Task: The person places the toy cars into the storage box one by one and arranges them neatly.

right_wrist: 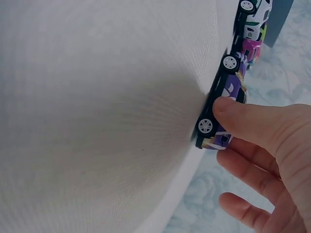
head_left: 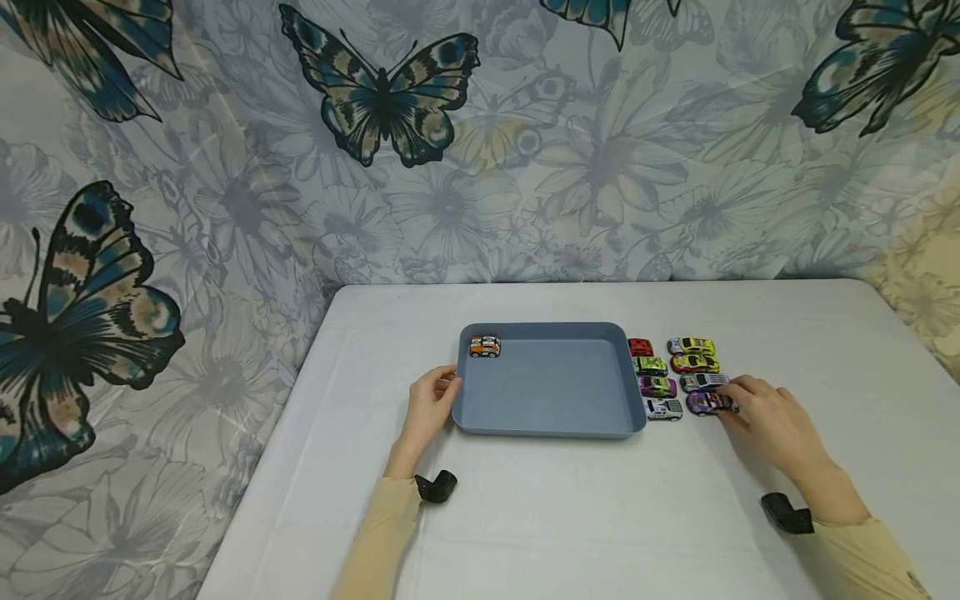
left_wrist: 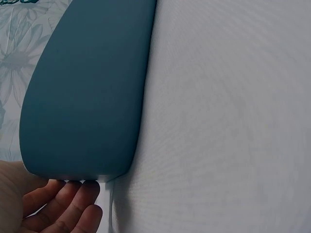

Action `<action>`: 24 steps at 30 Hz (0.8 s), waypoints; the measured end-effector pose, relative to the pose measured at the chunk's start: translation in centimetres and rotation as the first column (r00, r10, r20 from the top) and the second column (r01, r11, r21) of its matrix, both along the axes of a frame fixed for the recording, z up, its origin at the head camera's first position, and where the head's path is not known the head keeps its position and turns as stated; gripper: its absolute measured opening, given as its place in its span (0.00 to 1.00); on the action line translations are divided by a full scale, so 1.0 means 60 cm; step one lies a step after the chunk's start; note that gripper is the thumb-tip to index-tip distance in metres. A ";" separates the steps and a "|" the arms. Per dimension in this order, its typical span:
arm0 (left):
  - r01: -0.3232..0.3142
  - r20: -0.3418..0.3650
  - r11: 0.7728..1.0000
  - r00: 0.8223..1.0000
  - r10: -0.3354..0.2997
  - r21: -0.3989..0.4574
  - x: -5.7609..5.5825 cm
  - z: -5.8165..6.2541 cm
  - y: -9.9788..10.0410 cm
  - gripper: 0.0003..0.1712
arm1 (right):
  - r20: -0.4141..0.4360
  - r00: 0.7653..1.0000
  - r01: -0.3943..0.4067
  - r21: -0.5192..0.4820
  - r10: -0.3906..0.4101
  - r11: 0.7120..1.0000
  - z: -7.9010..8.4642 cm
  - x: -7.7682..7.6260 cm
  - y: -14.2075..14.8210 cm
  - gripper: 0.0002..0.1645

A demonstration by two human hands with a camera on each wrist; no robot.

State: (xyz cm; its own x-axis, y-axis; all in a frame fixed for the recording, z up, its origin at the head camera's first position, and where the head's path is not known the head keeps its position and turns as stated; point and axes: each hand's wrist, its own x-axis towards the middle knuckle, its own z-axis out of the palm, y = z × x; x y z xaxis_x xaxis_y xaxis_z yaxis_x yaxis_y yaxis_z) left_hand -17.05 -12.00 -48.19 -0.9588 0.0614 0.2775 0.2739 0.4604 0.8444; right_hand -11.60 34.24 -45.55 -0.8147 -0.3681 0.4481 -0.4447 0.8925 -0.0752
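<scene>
In the head view my left hand (head_left: 431, 403) is at the left end of a blue-grey tray (head_left: 551, 421). The left wrist view shows bent fingertips (left_wrist: 90, 187) against the end wall of the tray (left_wrist: 87, 97); the thumb tip is hidden behind it. A small orange toy car (head_left: 484, 347) sits in the tray's far left corner. Right of the tray, my right hand (head_left: 776, 425) pinches a purple toy car (head_left: 708, 404) at the near end of the outer row. In the right wrist view the thumb (right_wrist: 231, 111) presses the purple car's side (right_wrist: 232, 87).
Between the tray and the outer row stands another column of toy cars: red (head_left: 640, 347), green (head_left: 649, 366), magenta (head_left: 657, 387) and white (head_left: 663, 409). The outer row also has two yellow cars (head_left: 695, 363) and a silver one (head_left: 702, 382). A white cloth (head_left: 540, 517) covers the table.
</scene>
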 end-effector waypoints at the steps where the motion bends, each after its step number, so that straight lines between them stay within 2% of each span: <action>1: 0.000 -0.001 1.000 1.000 0.000 0.001 0.000 0.000 0.000 0.14 | 0.002 1.000 0.001 0.002 -0.001 1.000 0.000 0.000 0.000 0.22; 14: 0.005 -0.008 1.000 1.000 -0.005 0.004 0.000 0.000 -0.001 0.14 | -0.034 0.999 -0.031 0.016 0.031 0.999 0.013 -0.002 -0.008 0.23; 24: 0.010 0.003 1.000 1.000 -0.010 0.003 0.001 0.004 -0.001 0.15 | -0.083 0.994 -0.069 0.016 0.070 0.997 0.043 -0.007 -0.024 0.22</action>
State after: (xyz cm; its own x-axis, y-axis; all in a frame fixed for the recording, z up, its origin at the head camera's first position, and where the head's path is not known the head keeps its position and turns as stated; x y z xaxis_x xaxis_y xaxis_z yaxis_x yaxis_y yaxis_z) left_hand -16.98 -12.04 -47.94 -0.9588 0.0703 0.2751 0.2763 0.4550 0.8466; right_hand -12.04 32.82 -42.94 -0.7471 -0.4289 0.5078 -0.5098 0.8600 -0.0237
